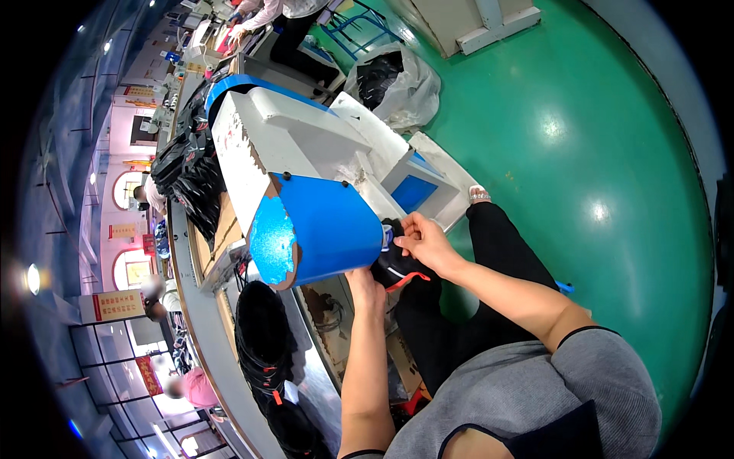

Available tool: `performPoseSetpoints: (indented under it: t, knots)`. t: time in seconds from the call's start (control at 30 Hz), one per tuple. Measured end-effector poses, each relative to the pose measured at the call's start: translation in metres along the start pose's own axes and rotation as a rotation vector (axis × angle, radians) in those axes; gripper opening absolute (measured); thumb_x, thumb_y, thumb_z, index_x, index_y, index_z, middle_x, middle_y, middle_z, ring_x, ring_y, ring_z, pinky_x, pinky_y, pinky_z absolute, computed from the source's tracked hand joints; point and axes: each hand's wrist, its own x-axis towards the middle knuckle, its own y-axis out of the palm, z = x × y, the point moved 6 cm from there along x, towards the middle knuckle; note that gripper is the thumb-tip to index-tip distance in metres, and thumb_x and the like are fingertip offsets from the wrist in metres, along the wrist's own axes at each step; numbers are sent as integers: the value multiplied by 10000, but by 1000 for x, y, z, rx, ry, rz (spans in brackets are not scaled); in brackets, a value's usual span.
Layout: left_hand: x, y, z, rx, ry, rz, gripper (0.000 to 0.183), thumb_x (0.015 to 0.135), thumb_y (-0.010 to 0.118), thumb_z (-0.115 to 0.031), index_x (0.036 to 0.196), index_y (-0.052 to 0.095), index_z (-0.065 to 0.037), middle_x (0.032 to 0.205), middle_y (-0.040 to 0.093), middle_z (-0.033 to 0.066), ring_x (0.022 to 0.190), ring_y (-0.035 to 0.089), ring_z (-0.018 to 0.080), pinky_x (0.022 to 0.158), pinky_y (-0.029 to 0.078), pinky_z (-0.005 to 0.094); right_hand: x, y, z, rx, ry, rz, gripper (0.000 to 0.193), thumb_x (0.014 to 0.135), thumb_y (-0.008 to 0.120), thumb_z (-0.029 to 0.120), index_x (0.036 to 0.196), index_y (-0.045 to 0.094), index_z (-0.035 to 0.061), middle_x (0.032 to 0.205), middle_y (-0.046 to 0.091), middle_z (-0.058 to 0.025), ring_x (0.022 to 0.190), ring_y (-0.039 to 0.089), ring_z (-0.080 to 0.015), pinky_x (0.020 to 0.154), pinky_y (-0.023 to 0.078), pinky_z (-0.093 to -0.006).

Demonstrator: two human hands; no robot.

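Note:
A black shoe upper (388, 274) with a white line and an orange-red edge is held against the end of a blue-covered machine head (325, 226). My right hand (425, 242) pinches its upper part with thumb and fingertips, beside a small whitish-purple part (387, 237) at the machine. From below, my left hand (365, 292) grips the near side of the upper. Its fingertips are partly hidden by the blue cover and the upper. The machine's working point is out of sight behind the cover.
Black uppers (264, 325) stand stacked on the bench left of my left arm. More black pieces (191, 172) lie heaped beyond the machine. A plastic sack (417, 92) with black material stands on the green floor (550, 168). Another person (294, 38) works at the far bench.

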Motion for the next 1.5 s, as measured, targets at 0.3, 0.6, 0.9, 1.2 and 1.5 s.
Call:
performPoseSetpoints:
  t: [0.3, 0.6, 0.9, 1.2, 1.5]
  knots:
    - [-2, -3, 22, -185, -137, 76, 317, 899, 479, -33, 1216, 479, -39, 1150, 565, 99, 1070, 569, 250, 928, 490, 421, -10, 1, 8, -254, -196, 32, 270, 834, 608, 42, 1083, 531, -30, 832, 621, -109, 764, 607, -194, 713, 471, -307]
    - [-83, 3, -8, 19, 41, 247, 477, 814, 664, 5, 1236, 444, -14, 1142, 575, 68, 1016, 569, 168, 868, 474, 302, -30, -8, -4, -196, -164, 152, 270, 867, 612, 83, 1118, 551, 3, 880, 596, -23, 802, 541, -101, 728, 448, -267]
    - [-189, -115, -88, 995, 579, 77, 290, 760, 748, -130, 934, 581, 30, 861, 590, 209, 807, 582, 361, 730, 483, 368, -102, 90, -25, -173, 110, 688, 253, 875, 496, -32, 1110, 583, -2, 986, 636, -40, 883, 566, -88, 799, 446, -234]
    - [-277, -457, -92, 2012, 403, -809, 208, 772, 508, -107, 945, 609, -51, 772, 582, 85, 731, 566, 265, 689, 431, 412, -101, 193, -34, -271, 118, 843, 198, 911, 508, 30, 1105, 547, 32, 930, 636, -51, 779, 555, -87, 706, 448, -219]
    - [-231, -467, -118, 1759, -359, -492, 353, 775, 663, -278, 1062, 629, -76, 1050, 624, 92, 1044, 558, 270, 933, 390, 421, -110, 315, -24, -638, -114, 1038, 590, 923, 528, 81, 1439, 250, 147, 1048, 566, -114, 851, 619, -163, 684, 504, -264]
